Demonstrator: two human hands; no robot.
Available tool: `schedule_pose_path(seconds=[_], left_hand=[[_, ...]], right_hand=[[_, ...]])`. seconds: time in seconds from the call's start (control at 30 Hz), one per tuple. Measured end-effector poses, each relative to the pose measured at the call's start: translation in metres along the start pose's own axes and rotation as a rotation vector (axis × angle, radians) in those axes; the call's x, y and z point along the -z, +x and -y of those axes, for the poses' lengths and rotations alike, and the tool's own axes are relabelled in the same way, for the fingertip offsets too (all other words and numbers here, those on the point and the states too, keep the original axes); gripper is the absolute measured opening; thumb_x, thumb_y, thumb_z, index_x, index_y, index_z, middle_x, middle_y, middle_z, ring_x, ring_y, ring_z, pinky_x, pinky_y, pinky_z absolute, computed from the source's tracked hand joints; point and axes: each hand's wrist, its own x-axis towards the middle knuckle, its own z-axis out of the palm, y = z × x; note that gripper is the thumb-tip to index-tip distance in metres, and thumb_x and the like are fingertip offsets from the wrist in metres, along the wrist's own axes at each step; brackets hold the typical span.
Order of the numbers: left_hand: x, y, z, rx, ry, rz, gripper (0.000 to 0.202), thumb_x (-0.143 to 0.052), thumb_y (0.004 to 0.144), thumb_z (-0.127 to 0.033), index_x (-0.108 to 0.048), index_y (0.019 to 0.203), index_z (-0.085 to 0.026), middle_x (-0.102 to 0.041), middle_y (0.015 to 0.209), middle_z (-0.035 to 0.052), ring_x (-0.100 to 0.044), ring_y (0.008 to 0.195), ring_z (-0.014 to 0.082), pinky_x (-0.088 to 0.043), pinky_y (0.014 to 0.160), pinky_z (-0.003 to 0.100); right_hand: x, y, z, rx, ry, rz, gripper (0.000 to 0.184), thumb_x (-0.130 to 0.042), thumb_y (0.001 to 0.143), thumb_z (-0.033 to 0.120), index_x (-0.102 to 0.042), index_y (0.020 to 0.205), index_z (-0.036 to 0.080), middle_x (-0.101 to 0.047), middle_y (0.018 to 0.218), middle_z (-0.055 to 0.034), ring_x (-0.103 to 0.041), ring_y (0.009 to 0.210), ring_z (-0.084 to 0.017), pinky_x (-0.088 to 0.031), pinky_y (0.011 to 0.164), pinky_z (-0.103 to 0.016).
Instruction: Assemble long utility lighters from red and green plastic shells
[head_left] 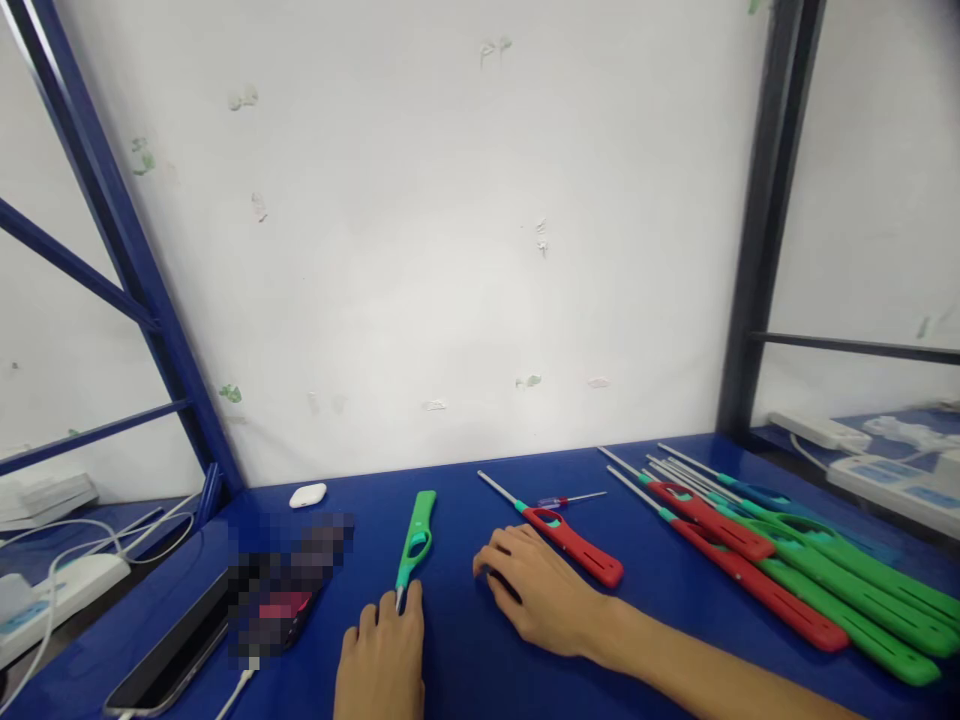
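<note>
My left hand [381, 655] lies on the blue table, back up, fingers forward and slightly apart. Its fingertips are at the metal rod of a green gas lighter [421, 512], whose rod points toward me and runs under the fingers; the rod's end and my thumb are hidden. My right hand [536, 590] rests on the table with loosely bent fingers and the thumb apart, nothing visible in it. Just beyond it is a red gas lighter [574, 545], rod pointing away to the left. Behind that lighter lies a small screwdriver [553, 502] with a purplish handle.
Several red and green gas lighters [795, 605] lie overlapping at the right. On the left are a black phone [176, 640], a blurred dark item [289, 590] with a white cable, and a white earbud case [308, 495]. Power strips [64, 605] and metal posts flank the table; a white wall stands behind.
</note>
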Motion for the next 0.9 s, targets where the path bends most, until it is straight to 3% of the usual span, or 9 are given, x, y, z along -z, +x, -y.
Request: schedule_pose_path(seconds=[0.2,0.4,0.53,0.7,0.9], left_hand=[[-0.005,0.003,0.011,0.017,0.117,-0.013,0.082,-0.055,0.071,0.01,-0.051,0.148,-0.018,-0.065,0.124,0.0149,-0.065,0.107,0.0281,-0.052,0.084,0.034],[-0.021,0.016,0.002,0.125,0.101,-0.119,0.052,-0.049,0.083,0.006,-0.062,0.131,-0.009,-0.063,0.107,0.015,-0.065,0.096,0.025,-0.052,0.074,0.029],[-0.028,0.021,-0.001,0.085,0.028,-0.195,0.031,-0.038,0.101,-0.012,-0.065,0.116,-0.014,-0.061,0.094,0.0094,-0.067,0.085,0.022,-0.05,0.061,0.024],[-0.029,0.022,-0.004,-0.013,-0.074,-0.147,0.035,-0.028,0.106,-0.016,-0.063,0.108,-0.02,-0.062,0.098,0.0065,-0.07,0.09,0.0191,-0.049,0.061,0.022],[-0.025,0.027,-0.006,-0.057,-0.182,-0.008,0.033,-0.029,0.106,-0.016,-0.059,0.117,-0.022,-0.064,0.113,0.0075,-0.073,0.087,0.0181,-0.05,0.062,0.023]], right_hand=[[-0.002,0.005,-0.017,-0.162,0.031,-0.035,0.039,-0.048,0.096,0.017,-0.053,0.134,0.025,-0.064,0.123,-0.0088,-0.061,0.113,-0.027,-0.044,0.103,-0.045],[0.008,0.001,-0.039,-0.282,0.053,-0.045,0.049,-0.049,0.095,0.017,-0.044,0.143,0.023,-0.065,0.123,-0.0114,-0.065,0.107,-0.026,-0.052,0.094,-0.042],[0.009,0.002,-0.037,-0.28,0.062,-0.026,0.049,-0.048,0.097,0.02,-0.043,0.145,0.024,-0.06,0.133,-0.0134,-0.063,0.114,-0.028,-0.051,0.097,-0.045],[0.007,0.002,-0.035,-0.27,0.075,-0.018,0.048,-0.053,0.097,0.025,-0.043,0.145,0.028,-0.056,0.132,-0.0117,-0.062,0.117,-0.03,-0.05,0.099,-0.048],[0.006,0.001,-0.034,-0.246,0.091,-0.067,0.039,-0.059,0.095,0.026,-0.053,0.133,0.028,-0.048,0.134,-0.0105,-0.064,0.098,-0.024,-0.054,0.087,-0.04]])
